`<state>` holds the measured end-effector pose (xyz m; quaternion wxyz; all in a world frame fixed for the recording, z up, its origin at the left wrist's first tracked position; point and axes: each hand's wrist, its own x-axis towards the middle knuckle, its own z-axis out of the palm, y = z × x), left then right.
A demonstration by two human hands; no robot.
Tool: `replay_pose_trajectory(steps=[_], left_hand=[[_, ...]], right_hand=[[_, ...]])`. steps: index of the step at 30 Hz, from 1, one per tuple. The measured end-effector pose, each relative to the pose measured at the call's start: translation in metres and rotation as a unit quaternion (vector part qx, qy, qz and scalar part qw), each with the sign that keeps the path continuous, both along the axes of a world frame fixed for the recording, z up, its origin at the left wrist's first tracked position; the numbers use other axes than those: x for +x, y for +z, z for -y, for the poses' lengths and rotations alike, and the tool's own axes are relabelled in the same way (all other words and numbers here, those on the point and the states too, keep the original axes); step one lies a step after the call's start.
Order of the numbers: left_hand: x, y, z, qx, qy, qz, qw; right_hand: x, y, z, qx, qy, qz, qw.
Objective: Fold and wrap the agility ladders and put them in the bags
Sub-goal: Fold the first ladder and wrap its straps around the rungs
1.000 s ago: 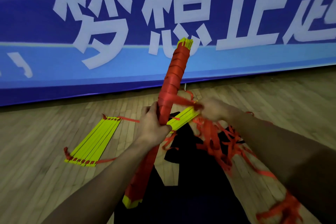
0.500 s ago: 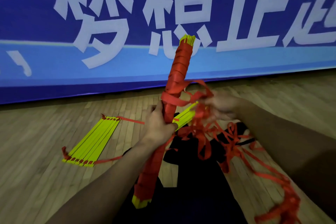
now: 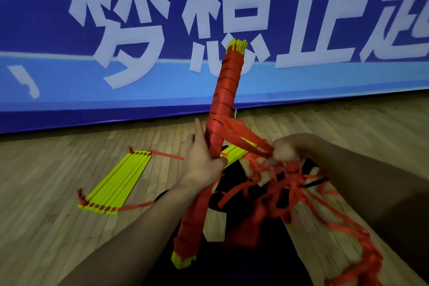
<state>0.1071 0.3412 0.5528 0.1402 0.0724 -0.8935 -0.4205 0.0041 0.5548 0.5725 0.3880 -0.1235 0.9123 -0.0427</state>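
Note:
A bundle of yellow ladder rungs [image 3: 226, 90], wound in red strap, stands tilted in front of me, its yellow ends showing at top and bottom. My left hand [image 3: 204, 158] holds the bundle near its middle, thumb side curled round it and fingers stretched upward. My right hand [image 3: 286, 147] grips several red straps [image 3: 246, 134] pulled taut from the bundle. A loose tangle of red strap [image 3: 287, 183] hangs below that hand. A second ladder [image 3: 116, 180], yellow rungs stacked flat with red straps, lies on the floor to the left.
A black bag [image 3: 232, 267] lies on the wooden floor [image 3: 46, 216] beneath the bundle. More red strap [image 3: 362, 260] trails off to the lower right. A blue banner [image 3: 116, 90] with large white characters covers the wall behind.
My right hand has carried the red straps round the bundle and drawn them down to the right. The bundle has tipped slightly. My left fingers have stretched out.

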Motion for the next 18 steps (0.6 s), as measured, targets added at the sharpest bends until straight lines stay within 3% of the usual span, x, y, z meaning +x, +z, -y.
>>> replay_pose_trajectory(steps=[2,4,5,7,9,10,12,16,18], left_hand=[[0.002,0.001,0.001,0.001,-0.013,-0.002,1.000],[0.003,0.001,0.004,-0.016,-0.013,-0.006,1.000],[0.003,0.002,0.006,-0.027,-0.008,-0.007,1.000],[0.003,0.002,0.008,-0.048,-0.008,0.001,0.999],[0.004,0.002,0.006,-0.069,-0.014,0.004,0.998],[0.004,0.001,0.004,-0.077,-0.019,0.004,0.997],[0.005,-0.002,0.002,-0.086,-0.027,0.010,0.996],[0.002,-0.006,0.010,-0.081,-0.001,0.016,0.997],[0.002,-0.007,0.014,-0.089,0.017,0.028,0.995]], right_hand=[[-0.004,-0.001,0.002,0.018,0.040,-0.072,0.996],[-0.006,0.000,0.000,0.030,0.068,-0.056,0.996],[-0.006,0.001,0.000,-0.010,0.063,-0.052,0.997],[-0.004,0.004,0.009,-0.229,0.008,-0.047,0.972],[-0.004,0.005,0.031,-0.469,-0.072,-0.041,0.879],[0.000,0.006,0.046,-0.542,-0.085,-0.030,0.836],[0.009,0.005,0.071,-0.582,-0.108,-0.034,0.805],[0.016,-0.004,0.081,-0.529,-0.060,-0.135,0.836],[0.022,-0.002,0.081,-0.538,-0.061,-0.149,0.827]])
